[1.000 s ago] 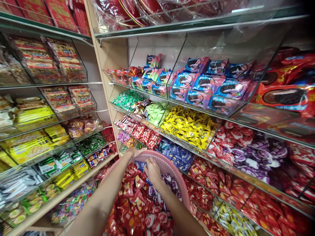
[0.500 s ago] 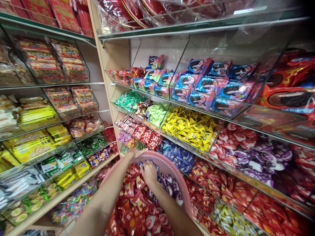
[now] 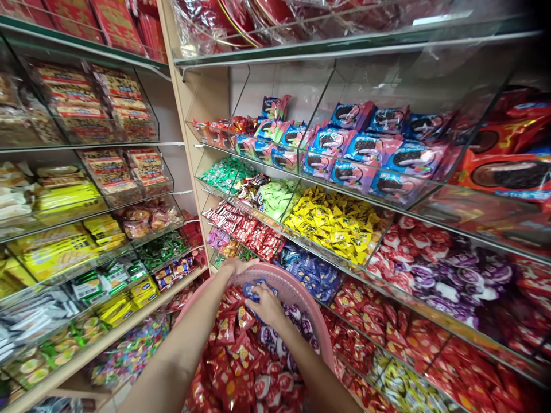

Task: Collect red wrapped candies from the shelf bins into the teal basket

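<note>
A pink plastic basket [image 3: 297,287] sits low in front of me, heaped with red, purple and blue wrapped sweets [image 3: 241,355]. My left hand [image 3: 235,266] grips the basket's far rim, fingers curled over it. Inside the basket my right hand [image 3: 267,304] is closed on a few blue-wrapped sweets [image 3: 253,291] near the far side.
Glass-fronted shelves surround me. On the right, bins hold blue biscuit packs [image 3: 357,149], yellow sweets [image 3: 331,221], green sweets [image 3: 224,172], red packets [image 3: 253,229] and blue sweets [image 3: 312,272]. On the left, shelves carry boxed biscuits [image 3: 64,195]. A wooden post [image 3: 185,115] divides the two.
My right hand has shifted slightly within the basket and lifted blue sweets up from the heap. The left hand stays on the rim. The view has drifted a little.
</note>
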{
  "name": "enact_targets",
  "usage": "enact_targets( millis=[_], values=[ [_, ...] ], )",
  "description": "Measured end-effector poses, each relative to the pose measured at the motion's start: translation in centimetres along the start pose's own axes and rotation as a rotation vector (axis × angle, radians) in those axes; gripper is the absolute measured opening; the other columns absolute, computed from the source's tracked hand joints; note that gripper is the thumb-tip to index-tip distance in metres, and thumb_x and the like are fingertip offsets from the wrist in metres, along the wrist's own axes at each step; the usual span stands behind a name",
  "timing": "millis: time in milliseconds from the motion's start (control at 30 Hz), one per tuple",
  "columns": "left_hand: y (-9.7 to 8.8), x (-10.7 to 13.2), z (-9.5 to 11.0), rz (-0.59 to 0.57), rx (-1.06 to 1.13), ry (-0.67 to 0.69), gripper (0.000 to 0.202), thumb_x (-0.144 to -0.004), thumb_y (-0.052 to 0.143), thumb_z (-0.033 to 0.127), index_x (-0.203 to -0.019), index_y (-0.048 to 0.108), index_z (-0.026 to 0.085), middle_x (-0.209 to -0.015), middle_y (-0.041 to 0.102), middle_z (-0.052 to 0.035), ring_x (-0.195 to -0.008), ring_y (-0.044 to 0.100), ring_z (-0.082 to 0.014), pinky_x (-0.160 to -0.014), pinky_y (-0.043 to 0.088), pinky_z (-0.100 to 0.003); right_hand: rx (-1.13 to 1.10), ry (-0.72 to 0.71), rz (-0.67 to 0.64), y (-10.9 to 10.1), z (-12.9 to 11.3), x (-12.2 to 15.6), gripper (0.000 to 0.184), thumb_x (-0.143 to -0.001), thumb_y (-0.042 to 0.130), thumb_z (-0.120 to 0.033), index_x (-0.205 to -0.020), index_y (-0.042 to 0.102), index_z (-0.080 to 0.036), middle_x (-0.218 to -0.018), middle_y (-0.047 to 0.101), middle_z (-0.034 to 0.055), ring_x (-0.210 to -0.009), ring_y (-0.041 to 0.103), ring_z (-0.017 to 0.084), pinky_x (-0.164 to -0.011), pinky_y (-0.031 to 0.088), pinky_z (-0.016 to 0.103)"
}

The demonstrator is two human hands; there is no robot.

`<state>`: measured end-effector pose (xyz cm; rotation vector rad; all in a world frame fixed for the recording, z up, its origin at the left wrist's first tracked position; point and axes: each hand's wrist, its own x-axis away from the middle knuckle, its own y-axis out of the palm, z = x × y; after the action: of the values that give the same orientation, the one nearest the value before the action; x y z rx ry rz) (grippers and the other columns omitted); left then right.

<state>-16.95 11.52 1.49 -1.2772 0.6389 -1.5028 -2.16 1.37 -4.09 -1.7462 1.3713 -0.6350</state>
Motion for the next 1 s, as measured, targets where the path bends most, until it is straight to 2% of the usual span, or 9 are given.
enact_targets(
  millis=[267, 433, 567, 667, 867, 1000],
  values=[
    [0.1, -0.2, 0.1, -0.037, -0.013, -0.017, 0.115, -0.053, 0.025, 0.092, -0.119, 0.059, 0.005, -0.126, 0.052, -0.0243, -0.114, 0.051, -0.0395, -0.092, 0.042, -0.043, 0.053, -0.007, -0.126, 0.7, -0.1, 0.5, 0.022, -0.080, 0.054, -0.029, -0.098, 0.063, -0.019, -0.104, 0.061, 0.0085, -0.097, 0.058, 0.021, -0.083, 0.043, 0.029],
    [0.1, -0.1, 0.1, -0.032, -0.018, -0.022, 0.117, -0.054, 0.026, 0.092, -0.123, 0.055, 0.003, -0.129, 0.048, -0.0246, -0.117, 0.048, -0.0398, -0.094, 0.040, -0.045, 0.070, -0.044, -0.171, 0.6, 0.3, 1.0, 0.032, -0.070, 0.061, -0.017, -0.102, 0.061, -0.019, -0.110, 0.058, 0.0091, -0.099, 0.057, 0.023, -0.083, 0.044, 0.030],
    [-0.1, 0.2, 0.2, -0.035, -0.024, -0.020, 0.114, -0.056, 0.026, 0.091, -0.121, 0.057, 0.004, -0.127, 0.052, -0.0238, -0.115, 0.050, -0.0387, -0.093, 0.041, -0.043, 0.043, -0.022, -0.123, 0.6, 0.6, 1.2, 0.033, -0.073, 0.052, -0.008, -0.102, 0.061, -0.020, -0.111, 0.059, 0.0078, -0.104, 0.056, 0.020, -0.088, 0.042, 0.029],
    [-0.3, 0.4, 0.3, -0.039, -0.026, -0.017, 0.114, -0.054, 0.025, 0.092, -0.119, 0.059, 0.005, -0.126, 0.052, -0.0238, -0.114, 0.051, -0.0388, -0.093, 0.041, -0.043, -0.021, -0.002, -0.065, 0.6, 0.6, 0.3, 0.032, -0.076, 0.050, -0.008, -0.104, 0.060, -0.019, -0.110, 0.062, 0.0067, -0.103, 0.057, 0.018, -0.088, 0.042, 0.027],
    [-0.3, 0.4, 0.4, -0.047, -0.026, -0.025, 0.113, -0.054, 0.026, 0.092, -0.119, 0.059, 0.005, -0.124, 0.054, -0.0245, -0.112, 0.052, -0.0388, -0.092, 0.041, -0.045, -0.121, 0.099, 0.062, 0.6, 0.1, -2.4, 0.026, -0.082, 0.050, -0.017, -0.108, 0.057, -0.017, -0.077, 0.068, 0.0009, -0.073, 0.064, 0.015, -0.069, 0.046, 0.023],
    [-0.1, 0.1, 0.2, -0.040, -0.019, -0.018, 0.110, -0.055, 0.027, 0.091, -0.119, 0.060, 0.007, -0.125, 0.054, -0.0230, -0.112, 0.053, -0.0384, -0.090, 0.043, -0.044, -0.083, 0.146, 0.181, -0.5, 0.0, -2.4, 0.027, -0.085, 0.045, -0.018, -0.109, 0.057, -0.018, -0.095, 0.066, 0.0076, -0.087, 0.061, 0.018, -0.075, 0.043, 0.027]
  ],
)
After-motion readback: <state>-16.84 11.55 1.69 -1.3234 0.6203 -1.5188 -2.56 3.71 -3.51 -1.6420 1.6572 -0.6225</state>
